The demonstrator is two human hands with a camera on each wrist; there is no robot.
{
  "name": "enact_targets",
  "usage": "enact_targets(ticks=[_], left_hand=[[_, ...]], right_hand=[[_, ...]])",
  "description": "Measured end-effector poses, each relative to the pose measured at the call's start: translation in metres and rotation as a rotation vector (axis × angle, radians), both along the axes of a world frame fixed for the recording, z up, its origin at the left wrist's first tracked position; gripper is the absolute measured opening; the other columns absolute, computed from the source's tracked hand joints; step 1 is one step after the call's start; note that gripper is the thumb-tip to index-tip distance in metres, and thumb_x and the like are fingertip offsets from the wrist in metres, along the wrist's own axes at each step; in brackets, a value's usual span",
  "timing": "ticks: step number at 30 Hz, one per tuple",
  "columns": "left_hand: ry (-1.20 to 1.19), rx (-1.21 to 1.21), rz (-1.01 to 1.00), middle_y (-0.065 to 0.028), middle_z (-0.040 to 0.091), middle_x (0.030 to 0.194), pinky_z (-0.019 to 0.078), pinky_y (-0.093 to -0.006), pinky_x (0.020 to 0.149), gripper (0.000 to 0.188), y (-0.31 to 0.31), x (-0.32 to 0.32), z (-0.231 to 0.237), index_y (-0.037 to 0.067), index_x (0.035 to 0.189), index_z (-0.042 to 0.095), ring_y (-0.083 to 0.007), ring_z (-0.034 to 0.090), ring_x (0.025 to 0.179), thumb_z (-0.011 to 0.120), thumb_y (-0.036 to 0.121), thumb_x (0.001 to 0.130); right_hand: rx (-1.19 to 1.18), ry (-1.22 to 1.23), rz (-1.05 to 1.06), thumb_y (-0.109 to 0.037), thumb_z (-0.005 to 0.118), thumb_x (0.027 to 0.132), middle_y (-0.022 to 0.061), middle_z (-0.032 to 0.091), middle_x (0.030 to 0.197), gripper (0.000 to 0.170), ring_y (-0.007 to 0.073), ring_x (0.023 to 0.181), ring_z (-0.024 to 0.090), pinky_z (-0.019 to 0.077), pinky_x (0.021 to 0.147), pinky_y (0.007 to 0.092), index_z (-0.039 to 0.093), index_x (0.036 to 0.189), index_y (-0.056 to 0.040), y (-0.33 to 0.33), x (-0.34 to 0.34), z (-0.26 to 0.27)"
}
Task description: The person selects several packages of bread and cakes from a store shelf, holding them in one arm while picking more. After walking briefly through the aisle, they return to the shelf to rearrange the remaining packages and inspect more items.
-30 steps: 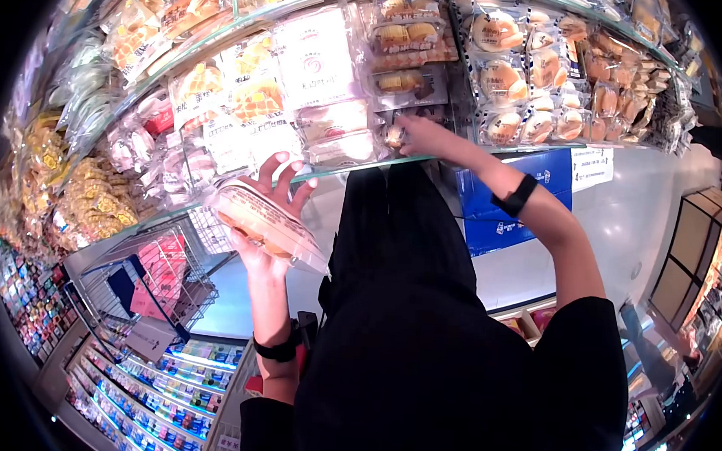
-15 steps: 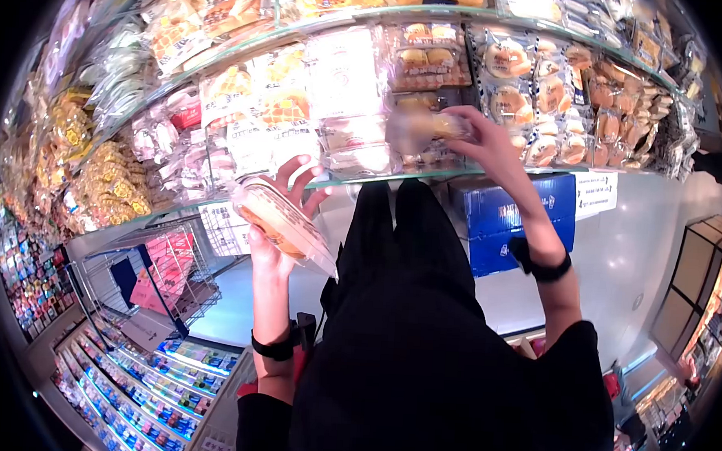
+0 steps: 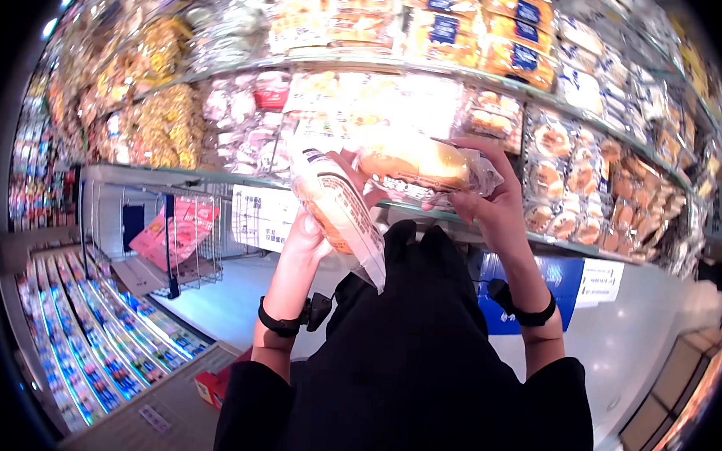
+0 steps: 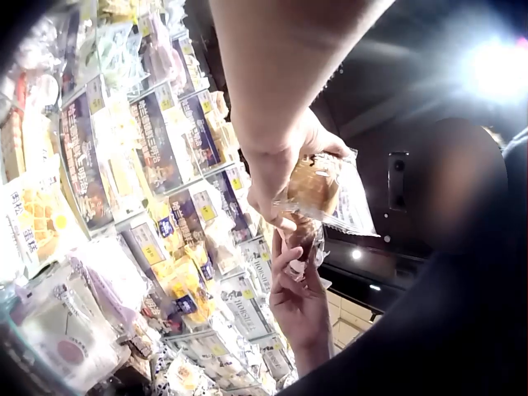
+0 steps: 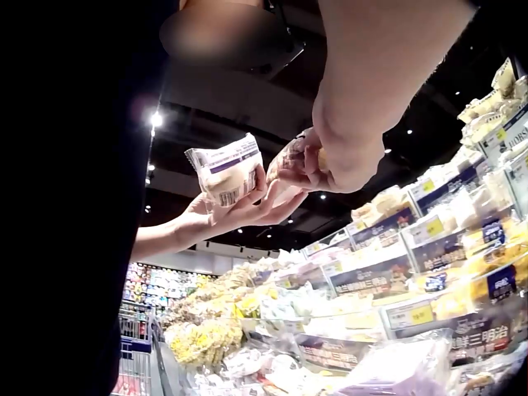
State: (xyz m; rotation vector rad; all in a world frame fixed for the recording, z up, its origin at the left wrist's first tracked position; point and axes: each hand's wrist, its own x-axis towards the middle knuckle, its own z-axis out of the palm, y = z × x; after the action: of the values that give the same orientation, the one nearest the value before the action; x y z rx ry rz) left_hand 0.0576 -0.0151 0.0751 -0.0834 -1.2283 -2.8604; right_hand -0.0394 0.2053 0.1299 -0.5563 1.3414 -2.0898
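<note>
My left hand [image 3: 310,233] grips a bread in a clear wrapper with dark print [image 3: 344,212], tilted so its loose end hangs toward my body. In my right hand [image 3: 499,204] is a second packaged bread, a long golden roll [image 3: 417,163], pinched at its right end. The roll lies crosswise above the shelf edge, its left end right at my left fingers. From the right wrist view, the left hand [image 5: 235,216] carries its package [image 5: 227,175] close beside the right hand [image 5: 326,169]. In the left wrist view the two packages overlap.
Glass-edged shelves [image 3: 452,210] packed with wrapped breads stand in front of me. A wire shopping cart [image 3: 193,237] with a pink item is at the left. Below the shelf at right sits a blue box [image 3: 570,289]. Low lit racks [image 3: 94,334] stand behind the cart.
My right hand has taken the roll from the low shelf and brought it left, beside the left hand. The left hand keeps its bread, and the view has tilted up.
</note>
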Motion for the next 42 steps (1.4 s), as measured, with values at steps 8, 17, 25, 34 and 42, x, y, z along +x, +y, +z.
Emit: enact_targets(ticks=[8,17,25,34,42], left_hand=[[-0.073,-0.19,0.244,-0.0048,0.037,0.126,0.0223,-0.0436,0.103,0.081,0.003,0.026,0.049,0.017,0.107,0.039,-0.023,0.031,0.123,0.067,0.067,0.05],[-0.075,0.006,0.283,-0.0051,0.042,0.118,0.0277,-0.0587,0.098,0.076,0.005,0.035,0.074,0.014,0.109,0.044,-0.033,0.037,0.117,0.076,0.054,0.053],[0.215,0.144,0.196,-0.0084,0.053,0.109,0.0511,-0.0393,0.082,0.083,-0.015,0.06,0.049,0.003,0.12,0.041,-0.0223,0.058,0.096,0.082,0.035,0.055],[0.0,-0.305,0.655,-0.0022,0.036,0.09,0.0391,-0.0323,0.085,0.073,-0.004,0.054,0.084,0.007,0.091,0.04,-0.0148,0.04,0.099,0.065,0.066,0.059],[0.177,-0.023,0.481,-0.0102,0.053,0.1,0.0503,-0.0382,0.082,0.075,-0.022,0.055,0.059,0.005,0.1,0.045,-0.0199,0.056,0.095,0.083,0.044,0.049]], right_hand=[[-0.05,0.019,0.043,0.003,0.064,0.073,0.0056,0.056,0.091,0.051,0.0045,0.052,0.044,0.0355,0.043,0.0175,0.043,0.119,-0.0042,-0.033,0.011,0.009],[-0.092,0.649,-0.215,0.0,0.064,0.065,0.0103,0.054,0.111,0.045,0.0248,0.105,0.048,0.0414,0.083,0.0321,0.055,0.108,-0.0096,-0.062,0.016,-0.004],[0.106,1.476,-0.295,-0.003,0.06,0.06,0.0073,0.051,0.119,0.039,0.026,0.103,0.044,0.0367,0.087,0.0344,0.067,0.092,-0.0241,-0.066,0.024,0.019],[-0.303,0.908,-0.078,0.003,0.052,0.069,0.0125,0.037,0.128,0.038,0.0317,0.114,0.039,0.0394,0.089,0.0383,0.059,0.101,-0.0171,-0.077,0.026,0.021],[0.142,0.637,0.163,-0.007,0.066,0.068,0.0121,0.043,0.125,0.058,0.0301,0.112,0.044,0.043,0.083,0.0303,0.044,0.122,-0.0077,-0.08,0.035,0.036]])
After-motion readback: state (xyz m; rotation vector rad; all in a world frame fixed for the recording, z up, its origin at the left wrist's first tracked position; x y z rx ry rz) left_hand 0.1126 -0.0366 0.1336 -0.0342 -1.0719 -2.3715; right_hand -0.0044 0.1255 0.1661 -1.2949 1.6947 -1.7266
